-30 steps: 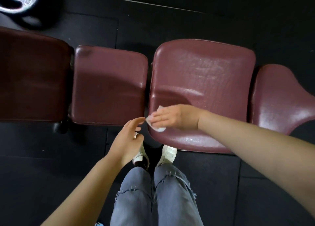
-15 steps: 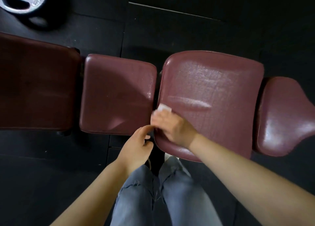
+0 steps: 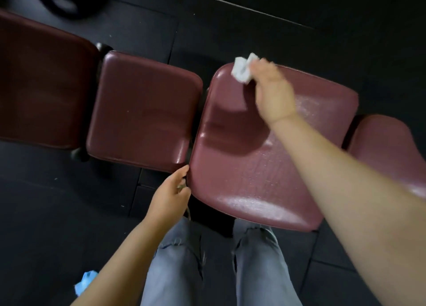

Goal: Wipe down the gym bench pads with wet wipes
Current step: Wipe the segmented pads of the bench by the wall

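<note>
Right hand [image 3: 273, 91] fingers grip the wet wipe [image 3: 242, 71] at the pad's [image 3: 253, 167] far corner; left hand [image 3: 169, 195] fingers loose.

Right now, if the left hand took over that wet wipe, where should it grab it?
Pinch the crumpled end of the wet wipe sticking out left of the right hand, coming from the left; the rest is hidden under those fingers.

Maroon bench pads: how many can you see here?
4, in a row: dark maroon vinyl pad far left, small square pad, large pad being wiped, curved pad at right, partly cut off.
</note>
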`<state>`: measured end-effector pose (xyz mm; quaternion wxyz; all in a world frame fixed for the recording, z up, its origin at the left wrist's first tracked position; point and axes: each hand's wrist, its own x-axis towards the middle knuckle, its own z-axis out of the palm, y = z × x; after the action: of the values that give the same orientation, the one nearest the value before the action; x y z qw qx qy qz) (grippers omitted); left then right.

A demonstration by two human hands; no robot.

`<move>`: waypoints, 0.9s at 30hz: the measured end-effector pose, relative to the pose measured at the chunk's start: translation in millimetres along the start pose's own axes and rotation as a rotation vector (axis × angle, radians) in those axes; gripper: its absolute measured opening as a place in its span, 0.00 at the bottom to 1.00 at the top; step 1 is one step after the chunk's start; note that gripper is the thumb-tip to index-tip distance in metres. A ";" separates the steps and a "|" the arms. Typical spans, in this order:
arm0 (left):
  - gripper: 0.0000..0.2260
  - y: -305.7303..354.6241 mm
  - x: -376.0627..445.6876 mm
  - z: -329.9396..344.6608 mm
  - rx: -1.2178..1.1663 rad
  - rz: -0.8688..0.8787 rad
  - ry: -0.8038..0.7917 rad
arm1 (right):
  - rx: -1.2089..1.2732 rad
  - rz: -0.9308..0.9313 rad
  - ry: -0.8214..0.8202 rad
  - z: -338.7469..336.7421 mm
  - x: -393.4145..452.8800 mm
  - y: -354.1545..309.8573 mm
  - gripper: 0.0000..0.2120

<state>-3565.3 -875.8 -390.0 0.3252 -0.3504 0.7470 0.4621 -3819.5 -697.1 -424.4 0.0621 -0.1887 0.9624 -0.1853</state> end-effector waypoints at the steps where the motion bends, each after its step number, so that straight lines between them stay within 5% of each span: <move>1: 0.27 1.1 -2.2 3.5 -0.002 -0.012 0.021 | 0.085 -0.087 -0.048 6.4 -27.2 -6.5 0.18; 4: 0.27 5.2 -4.0 8.1 -0.032 -0.047 0.064 | 0.283 -0.462 -0.300 20.6 -127.8 -22.6 0.15; 6: 0.26 10.3 -1.1 5.2 -0.027 -0.070 0.061 | 0.365 -0.574 -0.658 14.3 -173.6 -30.2 0.18; 9: 0.25 15.8 3.6 -1.1 0.005 -0.070 0.046 | 0.216 -0.930 -0.735 5.6 -135.6 -27.4 0.17; 11: 0.24 18.2 5.9 -5.0 0.056 -0.056 0.025 | 0.068 -0.910 -0.617 -2.9 -68.1 -22.8 0.13; 16: 0.24 24.3 9.2 -7.7 0.200 0.007 0.025 | -0.145 -0.589 0.017 -6.3 33.6 38.9 0.19; 18: 0.26 27.4 8.9 -5.1 0.267 0.061 0.045 | -0.132 -0.310 -0.014 4.1 6.5 27.5 0.21; 20: 0.26 29.6 7.1 -3.2 0.342 0.094 0.067 | 0.024 -0.222 -0.180 10.8 -41.2 5.2 0.19; 25: 0.24 38.2 -2.1 3.8 0.473 0.174 0.123 | 0.328 -0.420 -0.555 13.7 -193.2 -21.4 0.26; 27: 0.25 40.7 -3.3 6.3 0.477 0.227 0.134 | 0.310 -0.680 -0.588 16.3 -199.3 -15.2 0.29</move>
<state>-3596.1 -855.9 -370.7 0.2946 -0.2076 0.8890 0.2825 -3627.7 -638.6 -423.8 0.2952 -0.5262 0.7486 -0.2751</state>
